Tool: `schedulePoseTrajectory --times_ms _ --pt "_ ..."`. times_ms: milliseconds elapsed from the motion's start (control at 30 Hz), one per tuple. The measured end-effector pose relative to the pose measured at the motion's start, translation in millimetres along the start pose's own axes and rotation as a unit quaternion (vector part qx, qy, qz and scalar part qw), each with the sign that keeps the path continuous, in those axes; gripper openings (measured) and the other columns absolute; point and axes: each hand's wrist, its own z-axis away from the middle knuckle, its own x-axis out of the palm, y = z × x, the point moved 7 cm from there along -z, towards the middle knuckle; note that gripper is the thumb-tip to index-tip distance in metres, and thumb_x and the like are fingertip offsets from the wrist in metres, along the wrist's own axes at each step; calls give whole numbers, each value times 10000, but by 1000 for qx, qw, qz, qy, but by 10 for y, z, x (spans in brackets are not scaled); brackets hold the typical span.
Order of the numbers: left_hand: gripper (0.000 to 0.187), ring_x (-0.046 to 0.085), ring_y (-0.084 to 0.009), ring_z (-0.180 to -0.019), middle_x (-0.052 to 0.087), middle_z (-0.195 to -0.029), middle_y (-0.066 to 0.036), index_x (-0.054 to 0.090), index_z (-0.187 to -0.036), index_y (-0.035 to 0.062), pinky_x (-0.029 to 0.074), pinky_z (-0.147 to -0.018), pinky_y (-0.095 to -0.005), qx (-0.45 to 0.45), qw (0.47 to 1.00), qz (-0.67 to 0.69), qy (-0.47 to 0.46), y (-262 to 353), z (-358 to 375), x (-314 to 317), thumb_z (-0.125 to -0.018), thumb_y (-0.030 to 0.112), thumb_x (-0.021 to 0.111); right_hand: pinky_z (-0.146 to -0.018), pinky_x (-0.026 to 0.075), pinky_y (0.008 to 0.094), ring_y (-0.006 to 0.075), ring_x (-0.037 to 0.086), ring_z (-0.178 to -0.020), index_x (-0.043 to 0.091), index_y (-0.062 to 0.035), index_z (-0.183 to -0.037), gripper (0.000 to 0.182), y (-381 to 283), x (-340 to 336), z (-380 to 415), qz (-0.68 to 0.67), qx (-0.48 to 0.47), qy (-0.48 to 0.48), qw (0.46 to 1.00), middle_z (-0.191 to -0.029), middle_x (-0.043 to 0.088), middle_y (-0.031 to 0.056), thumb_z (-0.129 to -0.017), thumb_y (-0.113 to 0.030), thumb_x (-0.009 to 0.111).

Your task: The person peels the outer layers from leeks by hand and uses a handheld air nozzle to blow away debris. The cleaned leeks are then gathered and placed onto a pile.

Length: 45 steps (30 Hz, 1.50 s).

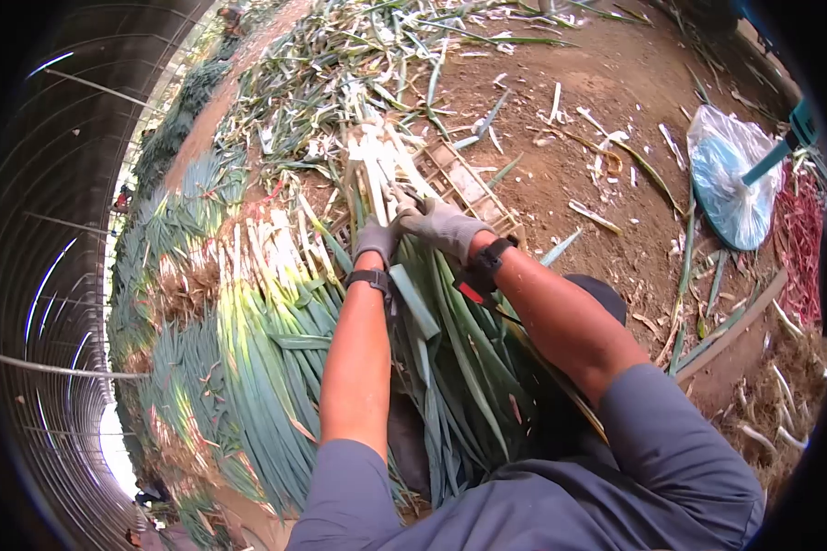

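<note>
In grey gloves, my left hand (377,241) and my right hand (446,227) meet on a bundle of long green onions (369,165). The white stalk ends point away from me, and the long green leaves (464,340) run back beneath my arms toward my body. My left hand is closed around the stalks. Beside it, my right hand is closed at the same stalks, its fingertips partly hidden. A slatted plastic crate (464,184) lies under and to the right of the stalk ends.
Rows of green onions (266,321) lie along my left. A heap of leaf trimmings (312,92) spreads ahead. On the right are bare soil (570,101) with scraps, a clear plastic bag (730,179) with something blue, red strings (799,239) and a wooden board (735,326).
</note>
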Motion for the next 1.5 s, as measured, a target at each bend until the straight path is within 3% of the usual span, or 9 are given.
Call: schedulePoseTrajectory --times_ms 167,267,500,600,733,900,1033,1267,1500 --pt "774 676 -339 -1132 682 -1220 -267 592 -1301 -72 526 -954 -405 73 995 3 -73 102 -381 211 -737 406 822 -856 532 378 333 701 -969 626 41 -1278 767 -3 -140 9 14 34 27 999 -1028 708 255 -821 -575 647" --pt "599 704 -331 -1004 714 -1151 -239 641 -1261 -32 543 -873 -409 62 996 17 -65 136 39 -188 -831 377 723 -875 513 369 239 676 -989 659 40 -1234 721 -48 -232 15 -72 -37 127 989 -1026 713 213 -923 -606 578" --pt "577 688 -274 -894 726 -1072 -187 631 -1270 -20 550 -790 -390 184 977 -20 -109 -187 -143 -150 -860 380 702 -914 465 276 121 556 -1007 571 52 -1313 546 -101 -593 133 -120 -47 41 991 -1124 637 53 -941 -333 677" --pt "579 679 -253 -826 736 -1051 -151 677 -1198 -31 545 -728 -381 77 964 127 -222 -249 -285 88 -832 414 736 -852 470 289 129 557 -942 596 53 -1260 547 -9 -496 0 -118 -65 40 990 -1050 634 52 -939 -385 663" --pt "486 705 -260 -797 731 -858 -217 738 -968 -63 541 -716 -406 6 999 7 35 -99 -629 138 -758 374 775 -653 466 309 147 556 -754 648 15 -1109 565 -28 -471 1 -73 -3 58 996 -859 605 35 -930 -521 629" --pt "502 731 -330 -965 733 -1043 -240 669 -1141 -42 571 -833 -417 31 980 62 186 -312 -43 -498 -758 251 806 -676 496 280 117 605 -780 564 -15 -1256 586 -249 -381 160 -106 4 41 994 -959 634 48 -934 -497 651" --pt "370 683 -217 -678 716 -824 -120 709 -1052 -37 557 -648 -371 90 965 149 195 -686 392 -1741 -810 232 790 -712 516 287 141 636 -817 575 -13 -1239 508 -412 -305 393 -115 -39 24 992 -999 647 47 -947 -424 638" --pt "556 695 -225 -808 712 -1082 -171 548 -1306 -50 582 -809 -346 183 939 129 260 -355 2259 -3793 -826 181 707 -647 518 250 119 642 -760 590 -38 -1270 514 -716 -1149 897 -223 -112 54 967 -1129 675 95 -984 -461 643" --pt "589 730 -361 -983 693 -1174 -253 465 -1407 99 588 -880 -454 75 912 -212 343 158 3555 -3731 -875 214 691 -733 526 275 159 635 -827 593 -29 -1366 394 279 -2281 1246 -47 -132 137 981 -1160 677 114 -1057 -264 527"
